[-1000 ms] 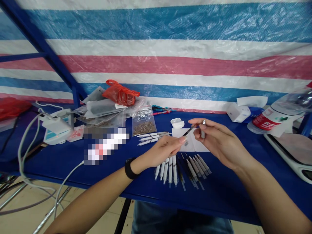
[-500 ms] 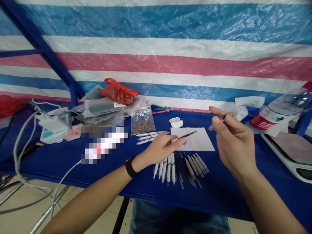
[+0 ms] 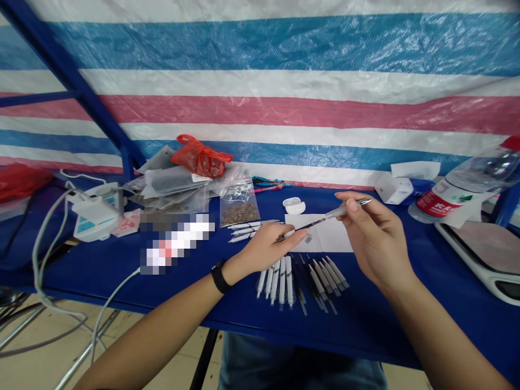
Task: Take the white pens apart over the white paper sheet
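We see a thin dark pen stick (image 3: 311,224) over a flat white paper sheet (image 3: 337,239). Its tip meets a frosted, see-through pen tube with a silver point (image 3: 335,213) (we can't tell if it's inside). Our left hand (image 3: 268,246) has its fingers pinched on the stick's other end; our right hand (image 3: 371,233) pinches the tube. Nearer us, white pen barrels (image 3: 281,281) lie in a row on the blue table (image 3: 365,330).

Bottle (image 3: 467,174), behind the scale (image 3: 483,244): red label (image 3: 439,201), white Chinese characters, first 农, rest unclear. Paper (image 3: 333,241), left of the scale: small grey print (image 3: 308,238), illegible.
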Motion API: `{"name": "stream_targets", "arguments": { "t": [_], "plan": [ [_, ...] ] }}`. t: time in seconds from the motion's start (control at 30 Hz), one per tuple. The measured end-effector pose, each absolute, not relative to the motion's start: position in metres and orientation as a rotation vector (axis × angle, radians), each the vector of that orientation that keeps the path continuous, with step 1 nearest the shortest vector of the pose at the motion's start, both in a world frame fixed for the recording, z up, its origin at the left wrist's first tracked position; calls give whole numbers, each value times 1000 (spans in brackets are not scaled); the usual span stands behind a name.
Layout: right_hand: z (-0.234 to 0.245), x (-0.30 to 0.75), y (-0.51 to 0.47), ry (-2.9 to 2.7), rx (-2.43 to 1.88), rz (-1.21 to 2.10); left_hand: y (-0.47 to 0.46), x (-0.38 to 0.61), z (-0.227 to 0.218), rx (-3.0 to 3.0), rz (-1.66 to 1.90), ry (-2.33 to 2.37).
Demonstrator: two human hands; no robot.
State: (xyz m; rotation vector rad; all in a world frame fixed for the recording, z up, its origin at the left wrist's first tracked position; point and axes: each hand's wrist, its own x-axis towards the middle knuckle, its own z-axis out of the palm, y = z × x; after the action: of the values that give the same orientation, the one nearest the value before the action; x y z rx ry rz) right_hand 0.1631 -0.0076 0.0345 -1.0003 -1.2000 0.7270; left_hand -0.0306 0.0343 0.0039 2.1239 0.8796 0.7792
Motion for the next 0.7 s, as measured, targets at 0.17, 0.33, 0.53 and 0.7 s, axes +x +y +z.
{"name": "stream_targets", "arguments": {
  "t": [0.17, 0.33, 0.53, 0.7],
  "plan": [
    [33, 165, -7, -1252, -1036, 715, 35, -30, 3, 2122, 798, 917],
    [29, 161, -7, -1278, -1046, 757, 38, -31, -1, 2139, 842, 899],
    [20, 156, -6, -1472, -1057, 853, 34, -34, -2, 2264, 830, 785],
    [16, 161, -1, -1462, -1052, 914, 34, -38, -4, 2526, 820, 806]
  ]
}}
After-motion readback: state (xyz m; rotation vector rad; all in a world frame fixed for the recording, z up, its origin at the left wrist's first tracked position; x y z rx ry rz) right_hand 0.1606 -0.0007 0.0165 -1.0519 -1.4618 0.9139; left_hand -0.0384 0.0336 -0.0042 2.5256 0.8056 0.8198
